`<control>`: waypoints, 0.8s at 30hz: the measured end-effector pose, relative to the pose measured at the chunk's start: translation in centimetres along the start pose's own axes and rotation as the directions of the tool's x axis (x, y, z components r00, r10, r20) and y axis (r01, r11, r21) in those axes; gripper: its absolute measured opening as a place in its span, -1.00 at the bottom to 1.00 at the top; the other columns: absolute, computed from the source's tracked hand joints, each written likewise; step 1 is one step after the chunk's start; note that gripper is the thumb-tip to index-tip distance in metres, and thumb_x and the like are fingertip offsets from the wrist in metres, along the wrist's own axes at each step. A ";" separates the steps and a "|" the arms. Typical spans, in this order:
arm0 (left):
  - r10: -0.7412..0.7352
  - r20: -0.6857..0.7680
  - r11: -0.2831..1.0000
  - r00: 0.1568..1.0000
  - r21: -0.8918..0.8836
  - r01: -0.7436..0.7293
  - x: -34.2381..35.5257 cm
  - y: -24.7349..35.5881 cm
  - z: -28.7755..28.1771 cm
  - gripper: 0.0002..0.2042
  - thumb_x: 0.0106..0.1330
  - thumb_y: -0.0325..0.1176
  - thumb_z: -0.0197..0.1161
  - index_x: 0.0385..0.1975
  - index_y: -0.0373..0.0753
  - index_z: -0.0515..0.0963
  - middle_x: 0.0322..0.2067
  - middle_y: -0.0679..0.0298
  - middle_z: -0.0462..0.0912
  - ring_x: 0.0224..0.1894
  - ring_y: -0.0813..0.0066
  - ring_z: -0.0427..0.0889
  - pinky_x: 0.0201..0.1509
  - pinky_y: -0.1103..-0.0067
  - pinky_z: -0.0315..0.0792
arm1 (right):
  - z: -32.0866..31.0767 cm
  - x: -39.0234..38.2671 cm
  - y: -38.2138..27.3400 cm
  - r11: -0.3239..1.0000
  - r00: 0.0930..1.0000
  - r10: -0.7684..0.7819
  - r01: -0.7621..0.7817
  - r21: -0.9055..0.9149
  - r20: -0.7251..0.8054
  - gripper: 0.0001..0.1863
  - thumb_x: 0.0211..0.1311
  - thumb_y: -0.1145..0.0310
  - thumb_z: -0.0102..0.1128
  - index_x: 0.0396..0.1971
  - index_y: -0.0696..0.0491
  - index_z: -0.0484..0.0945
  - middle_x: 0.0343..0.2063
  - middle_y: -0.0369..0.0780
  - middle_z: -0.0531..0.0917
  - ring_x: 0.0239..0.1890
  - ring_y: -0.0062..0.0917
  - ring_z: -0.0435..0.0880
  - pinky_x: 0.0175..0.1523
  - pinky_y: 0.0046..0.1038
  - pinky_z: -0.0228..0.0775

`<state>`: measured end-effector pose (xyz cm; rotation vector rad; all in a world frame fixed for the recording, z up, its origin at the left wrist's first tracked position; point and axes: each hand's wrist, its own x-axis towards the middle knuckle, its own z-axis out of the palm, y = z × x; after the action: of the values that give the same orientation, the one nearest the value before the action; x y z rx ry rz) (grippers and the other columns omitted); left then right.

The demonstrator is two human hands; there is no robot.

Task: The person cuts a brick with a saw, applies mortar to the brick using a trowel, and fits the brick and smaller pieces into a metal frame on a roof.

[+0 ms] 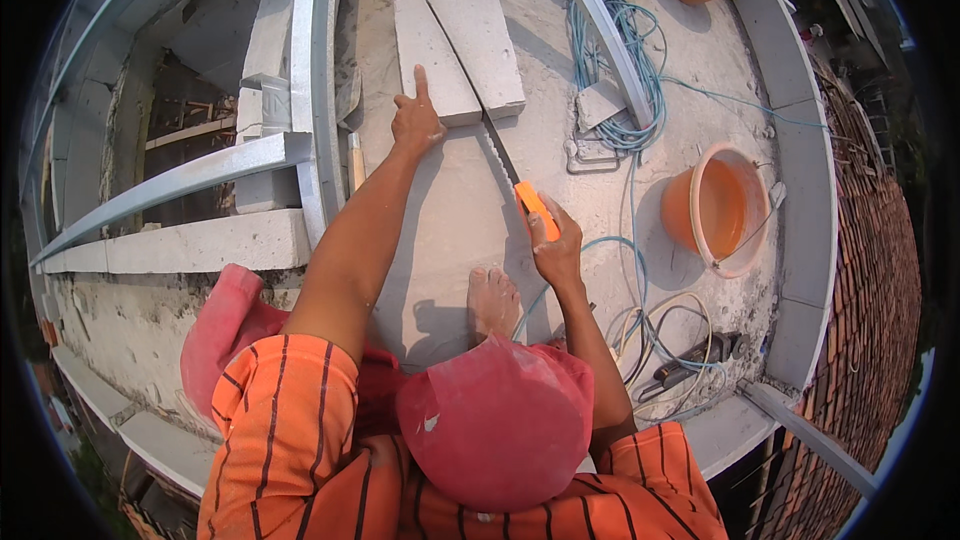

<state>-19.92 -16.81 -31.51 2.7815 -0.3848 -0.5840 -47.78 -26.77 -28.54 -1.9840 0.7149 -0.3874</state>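
My right hand (558, 243) is wrapped round the orange handle of a hand saw (503, 153). The saw's dark, toothed blade slants away from me, and its far end meets a dark gap in a pale concrete block (435, 55). That gap runs the whole length of the block's top; I cannot tell whether the two parts are fully separate. On the near left corner of the block rests my left hand (418, 124), its index finger stretched forward along the top. My bare foot (493, 302) stands on the dusty floor in front of the block.
Metal channel bars (318, 70) rise left of the block, beside a wall opening. To the right lie a coiled blue hose (640, 30), an orange bucket (715, 208) and a dark power tool (695, 362). A low block wall (806, 230) edges the floor above roof tiles (870, 270).
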 end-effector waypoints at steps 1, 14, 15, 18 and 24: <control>-0.031 -0.021 0.998 0.999 -0.055 0.030 0.0 0.0 -0.4 0.25 -0.07 -0.35 0.51 0.45 -0.05 -0.46 0.02 -0.25 0.38 -0.05 -0.07 0.60 0.06 0.32 0.51 | 0.0 -0.1 -0.7 1.000 0.999 0.030 -0.031 0.005 0.037 -0.63 0.27 0.40 0.11 0.04 0.23 0.52 -0.12 0.05 0.66 -0.05 -0.23 0.66 0.08 -0.35 0.43; 0.010 0.029 0.940 1.000 -0.341 0.000 -0.3 -4.0 -1.3 0.30 -0.24 -0.25 0.64 0.40 -0.32 -0.31 0.03 -0.17 0.55 0.12 -0.02 0.53 0.24 0.40 0.38 | -4.4 2.3 3.7 0.616 0.883 0.303 -0.468 0.633 0.358 -0.61 0.33 0.26 0.13 -0.02 0.25 0.54 -0.68 -0.36 0.42 -0.71 -0.74 0.29 -0.60 -0.60 0.18; 0.027 0.014 0.919 1.000 -0.394 -0.019 -0.1 -4.3 -1.5 0.30 -0.24 -0.24 0.64 0.41 -0.30 -0.30 0.02 -0.17 0.55 0.12 -0.02 0.53 0.25 0.40 0.38 | -4.0 1.7 3.3 0.701 0.905 0.280 -0.420 0.576 0.320 -0.62 0.33 0.27 0.12 -0.02 0.27 0.53 -0.71 -0.38 0.37 -0.71 -0.71 0.29 -0.58 -0.60 0.20; -0.058 0.061 0.962 0.996 -0.262 0.072 0.1 -3.4 -1.6 0.29 -0.24 -0.24 0.64 0.42 -0.24 -0.30 0.02 -0.17 0.55 0.12 -0.02 0.54 0.24 0.40 0.38 | -1.9 0.0 1.6 0.898 0.969 0.171 -0.227 0.377 0.176 -0.61 0.33 0.29 0.09 0.00 0.28 0.52 -0.71 -0.39 0.40 -0.71 -0.75 0.30 -0.57 -0.64 0.17; -0.033 0.024 0.957 0.999 -0.287 0.038 -0.5 -3.5 -1.4 0.28 -0.22 -0.27 0.63 0.42 -0.22 -0.30 0.01 -0.16 0.56 0.09 -0.02 0.56 0.21 0.37 0.42 | -4.5 -2.8 -0.1 0.969 0.995 0.067 -0.048 0.243 -0.071 -0.61 0.25 0.43 0.11 0.06 0.28 0.49 -0.24 -0.14 0.67 -0.31 -0.48 0.65 -0.15 -0.52 0.48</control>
<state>-19.09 -13.11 -31.17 2.5100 -0.2323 -0.6205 -52.36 -28.04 -26.16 -1.7232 0.7368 -0.4957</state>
